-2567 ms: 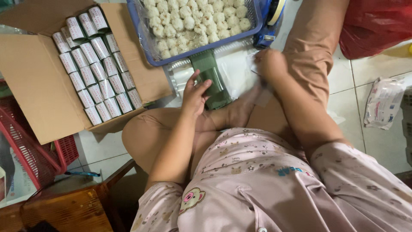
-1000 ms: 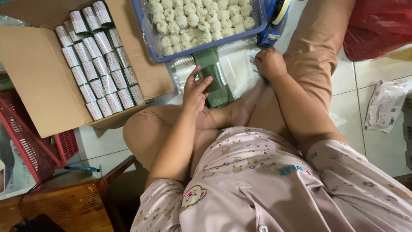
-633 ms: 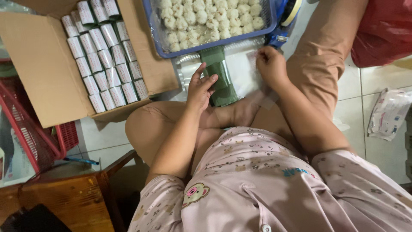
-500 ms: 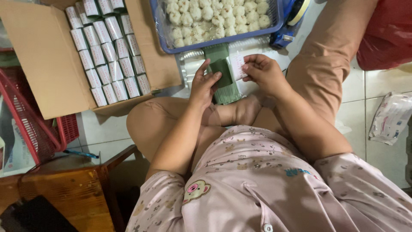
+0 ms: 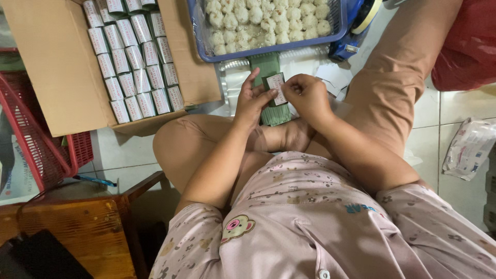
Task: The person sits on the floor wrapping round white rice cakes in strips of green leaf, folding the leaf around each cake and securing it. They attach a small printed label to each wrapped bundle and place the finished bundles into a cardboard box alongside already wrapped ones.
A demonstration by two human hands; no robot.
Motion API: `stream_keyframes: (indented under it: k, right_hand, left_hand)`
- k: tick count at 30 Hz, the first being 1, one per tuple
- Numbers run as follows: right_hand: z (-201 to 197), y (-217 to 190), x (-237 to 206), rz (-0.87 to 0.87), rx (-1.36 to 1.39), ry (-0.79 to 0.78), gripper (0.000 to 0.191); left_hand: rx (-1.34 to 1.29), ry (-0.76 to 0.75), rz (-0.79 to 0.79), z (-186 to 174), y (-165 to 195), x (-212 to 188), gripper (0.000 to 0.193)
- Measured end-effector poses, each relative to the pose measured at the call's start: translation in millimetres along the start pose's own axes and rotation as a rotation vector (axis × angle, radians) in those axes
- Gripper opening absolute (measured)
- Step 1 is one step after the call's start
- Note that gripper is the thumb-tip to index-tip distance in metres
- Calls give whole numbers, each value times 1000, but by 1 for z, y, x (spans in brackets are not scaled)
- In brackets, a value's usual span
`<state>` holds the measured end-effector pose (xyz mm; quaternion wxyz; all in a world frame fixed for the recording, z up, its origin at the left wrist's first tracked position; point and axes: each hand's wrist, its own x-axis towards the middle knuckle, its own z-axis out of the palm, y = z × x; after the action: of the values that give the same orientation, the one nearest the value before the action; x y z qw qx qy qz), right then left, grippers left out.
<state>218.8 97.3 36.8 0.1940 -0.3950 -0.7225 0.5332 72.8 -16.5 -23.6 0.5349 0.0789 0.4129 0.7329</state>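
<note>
My left hand (image 5: 252, 102) and my right hand (image 5: 309, 96) meet over my lap and pinch a small flat green carton with a white label (image 5: 275, 89) between their fingertips. Under it lies a stack of flat green cartons (image 5: 269, 67) on clear plastic on the floor. Just beyond stands a blue plastic basket (image 5: 268, 49) full of several small white round balls (image 5: 258, 15). I sit on the floor with one knee bent left and the other leg stretched to the right.
An open cardboard box (image 5: 62, 67) at the left holds rows of several white-labelled green packs (image 5: 132, 57). A red basket (image 5: 31, 134) and a wooden stool (image 5: 77, 232) lie at the lower left. A red bag (image 5: 470, 46) and a plastic packet (image 5: 467, 150) sit at the right on the tiles.
My right hand came in from the plastic sheet at the right to join my left hand, and both now hold one small labelled carton lifted off the green stack.
</note>
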Motion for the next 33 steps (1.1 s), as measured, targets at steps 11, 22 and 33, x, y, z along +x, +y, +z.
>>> stream_keyframes:
  k: [11, 22, 33]
  right_hand:
    - [12, 4, -2, 65, 249, 11, 18]
    - [1, -16, -14, -13, -66, 22, 24]
    - [6, 5, -14, -319, -67, -24, 56]
  left_hand:
    - [1, -36, 47, -1, -2, 1, 85]
    - [-7, 13, 62, -5, -8, 4, 82]
    - [-6, -84, -169, -1, -6, -8, 42]
